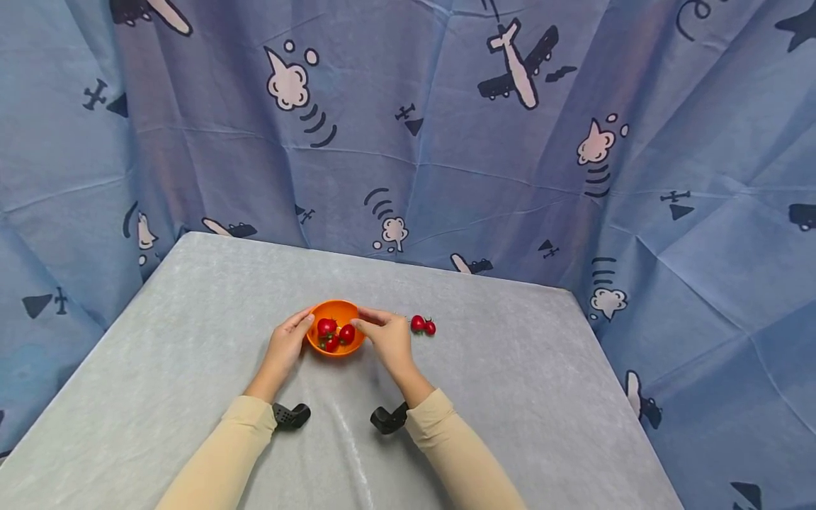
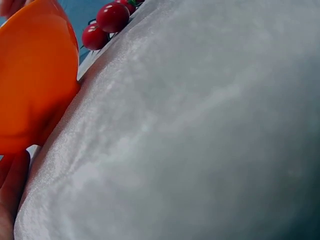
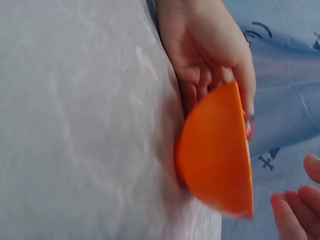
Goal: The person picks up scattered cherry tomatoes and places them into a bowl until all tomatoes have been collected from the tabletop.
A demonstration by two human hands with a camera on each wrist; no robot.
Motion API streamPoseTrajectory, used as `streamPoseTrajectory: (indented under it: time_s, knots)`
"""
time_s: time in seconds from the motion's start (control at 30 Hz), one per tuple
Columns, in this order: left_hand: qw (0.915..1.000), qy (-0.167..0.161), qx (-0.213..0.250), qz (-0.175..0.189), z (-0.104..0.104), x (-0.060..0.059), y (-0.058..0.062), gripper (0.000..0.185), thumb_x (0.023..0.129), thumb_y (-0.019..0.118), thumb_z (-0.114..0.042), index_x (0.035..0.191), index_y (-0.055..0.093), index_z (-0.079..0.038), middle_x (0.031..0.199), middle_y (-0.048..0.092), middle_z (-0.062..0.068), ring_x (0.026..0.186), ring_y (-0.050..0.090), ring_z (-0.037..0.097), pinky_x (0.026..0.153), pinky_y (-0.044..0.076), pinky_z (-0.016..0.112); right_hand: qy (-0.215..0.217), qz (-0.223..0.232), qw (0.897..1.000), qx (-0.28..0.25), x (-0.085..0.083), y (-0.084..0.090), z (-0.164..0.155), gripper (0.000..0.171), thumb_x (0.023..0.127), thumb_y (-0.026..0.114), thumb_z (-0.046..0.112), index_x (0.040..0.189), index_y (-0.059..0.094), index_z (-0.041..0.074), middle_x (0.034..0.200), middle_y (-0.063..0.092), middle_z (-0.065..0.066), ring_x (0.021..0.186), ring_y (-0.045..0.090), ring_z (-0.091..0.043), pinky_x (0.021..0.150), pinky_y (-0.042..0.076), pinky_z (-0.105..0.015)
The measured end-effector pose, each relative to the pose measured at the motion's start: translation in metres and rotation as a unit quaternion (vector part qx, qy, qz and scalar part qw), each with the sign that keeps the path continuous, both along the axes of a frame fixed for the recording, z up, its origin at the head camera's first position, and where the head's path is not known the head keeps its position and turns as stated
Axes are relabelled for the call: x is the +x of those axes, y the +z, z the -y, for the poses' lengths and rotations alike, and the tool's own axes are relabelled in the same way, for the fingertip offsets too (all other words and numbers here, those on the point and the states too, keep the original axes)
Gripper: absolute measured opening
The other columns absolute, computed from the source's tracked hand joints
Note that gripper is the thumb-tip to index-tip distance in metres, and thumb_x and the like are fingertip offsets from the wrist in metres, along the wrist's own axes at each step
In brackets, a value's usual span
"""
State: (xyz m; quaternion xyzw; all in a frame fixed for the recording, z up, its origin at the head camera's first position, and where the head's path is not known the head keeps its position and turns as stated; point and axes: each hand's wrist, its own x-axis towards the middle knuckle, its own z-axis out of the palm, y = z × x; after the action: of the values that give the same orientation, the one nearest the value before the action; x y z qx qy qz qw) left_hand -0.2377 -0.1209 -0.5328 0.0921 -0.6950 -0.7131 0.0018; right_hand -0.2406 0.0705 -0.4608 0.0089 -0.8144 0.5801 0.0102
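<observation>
An orange bowl (image 1: pixel 338 312) sits mid-table with three cherry tomatoes (image 1: pixel 327 326) inside. My left hand (image 1: pixel 298 329) cups the bowl's left side; in the right wrist view that left hand (image 3: pixel 220 75) has its fingers against the bowl (image 3: pixel 215 155) wall and its thumb along the rim. My right hand (image 1: pixel 367 326) hovers at the bowl's right rim, and its fingertips (image 3: pixel 292 205) are loosely spread, holding nothing and just clear of the rim. Two more tomatoes (image 1: pixel 423 325) lie on the cloth right of that hand, and the left wrist view shows these tomatoes (image 2: pixel 111 17) past the bowl (image 2: pixel 30 75).
The table (image 1: pixel 510 397) is covered in grey cloth. A blue curtain (image 1: pixel 446 142) printed with planes and clouds hangs behind it and along both sides. Black wrist camera mounts (image 1: pixel 290 415) sit at both cuffs.
</observation>
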Motion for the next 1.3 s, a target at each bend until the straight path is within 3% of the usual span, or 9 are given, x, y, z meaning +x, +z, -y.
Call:
streamPoseTrajectory:
  time_s: [0.07, 0.2, 0.3, 0.43, 0.6, 0.67, 0.77, 1.0, 1.3]
  knots:
    - [1.0, 0.0, -0.002, 0.001, 0.0, 0.0, 0.0, 0.048, 0.104, 0.052, -0.031, 0.144, 0.052, -0.005, 0.151, 0.049, 0.013, 0.146, 0.038, 0.023, 0.121, 0.033, 0.039, -0.007, 0.002, 1.0, -0.001, 0.0, 0.0, -0.007, 0.028, 0.083, 0.08, 0.017, 0.109, 0.077, 0.005, 0.106, 0.077, -0.012, 0.085, 0.07, -0.017, 0.071, 0.061, -0.027]
    - [1.0, -0.003, -0.004, 0.002, 0.001, 0.001, 0.0, 0.048, 0.104, 0.051, -0.032, 0.144, 0.052, -0.005, 0.152, 0.049, 0.012, 0.147, 0.037, 0.023, 0.122, 0.032, 0.04, -0.022, 0.008, 1.0, 0.002, 0.0, -0.002, -0.018, 0.03, 0.082, 0.081, 0.019, 0.109, 0.078, 0.006, 0.106, 0.077, -0.011, 0.084, 0.071, -0.017, 0.069, 0.06, -0.026]
    - [1.0, -0.003, -0.002, 0.004, 0.001, 0.001, 0.0, 0.048, 0.104, 0.051, -0.032, 0.144, 0.052, -0.006, 0.152, 0.049, 0.012, 0.147, 0.037, 0.023, 0.122, 0.032, 0.04, -0.025, 0.009, 1.0, 0.001, 0.0, -0.003, -0.024, 0.031, 0.081, 0.082, 0.018, 0.11, 0.077, 0.005, 0.106, 0.077, -0.011, 0.096, 0.073, -0.02, 0.078, 0.062, -0.028]
    - [1.0, 0.001, -0.008, 0.006, 0.001, 0.001, 0.0, 0.048, 0.104, 0.052, -0.032, 0.144, 0.052, -0.007, 0.152, 0.049, 0.012, 0.147, 0.037, 0.023, 0.122, 0.032, 0.039, -0.031, 0.001, 1.0, 0.006, -0.001, -0.006, -0.03, 0.033, 0.08, 0.083, 0.018, 0.11, 0.077, 0.005, 0.105, 0.077, -0.011, 0.098, 0.074, -0.021, 0.083, 0.061, -0.031]
    - [1.0, 0.003, -0.005, 0.001, 0.001, 0.003, 0.002, 0.047, 0.104, 0.052, -0.031, 0.144, 0.053, -0.006, 0.151, 0.049, 0.012, 0.147, 0.037, 0.023, 0.122, 0.032, 0.039, -0.032, -0.021, 0.999, 0.015, -0.003, -0.011, -0.039, 0.035, 0.079, 0.084, 0.019, 0.11, 0.077, 0.002, 0.101, 0.078, -0.013, 0.093, 0.075, -0.022, 0.083, 0.061, -0.033]
    - [1.0, 0.0, 0.001, 0.004, 0.0, 0.006, 0.01, 0.046, 0.105, 0.05, -0.028, 0.144, 0.052, -0.003, 0.152, 0.048, 0.014, 0.147, 0.036, 0.024, 0.122, 0.031, 0.039, -0.029, -0.025, 0.999, 0.014, -0.003, -0.012, -0.042, 0.036, 0.079, 0.084, 0.019, 0.109, 0.077, 0.002, 0.101, 0.077, -0.014, 0.093, 0.075, -0.023, 0.084, 0.061, -0.034]
    - [0.9999, -0.002, 0.008, 0.006, 0.0, 0.006, 0.012, 0.046, 0.105, 0.05, -0.026, 0.144, 0.051, -0.002, 0.152, 0.047, 0.015, 0.147, 0.036, 0.024, 0.122, 0.031, 0.039, -0.028, -0.03, 0.999, 0.014, -0.004, -0.014, -0.046, 0.034, 0.079, 0.083, 0.016, 0.109, 0.076, 0.001, 0.102, 0.077, -0.015, 0.095, 0.073, -0.025, 0.082, 0.061, -0.033]
    - [1.0, 0.002, -0.001, 0.001, -0.001, 0.001, 0.001, 0.048, 0.104, 0.051, -0.032, 0.144, 0.052, -0.005, 0.152, 0.049, 0.013, 0.147, 0.038, 0.023, 0.122, 0.032, 0.039, -0.043, -0.014, 0.999, 0.03, -0.005, -0.016, -0.055, 0.032, 0.081, 0.082, 0.013, 0.111, 0.076, 0.003, 0.108, 0.076, -0.014, 0.1, 0.068, -0.025, 0.075, 0.057, -0.021]
    - [0.9999, -0.004, 0.01, 0.002, -0.001, 0.001, 0.003, 0.048, 0.105, 0.051, -0.031, 0.145, 0.051, -0.004, 0.153, 0.047, 0.013, 0.148, 0.035, 0.023, 0.123, 0.03, 0.04, -0.014, -0.007, 1.0, 0.012, -0.008, -0.023, -0.063, 0.038, 0.078, 0.082, 0.006, 0.115, 0.074, 0.001, 0.116, 0.073, -0.017, 0.111, 0.07, -0.028, 0.093, 0.058, -0.033]
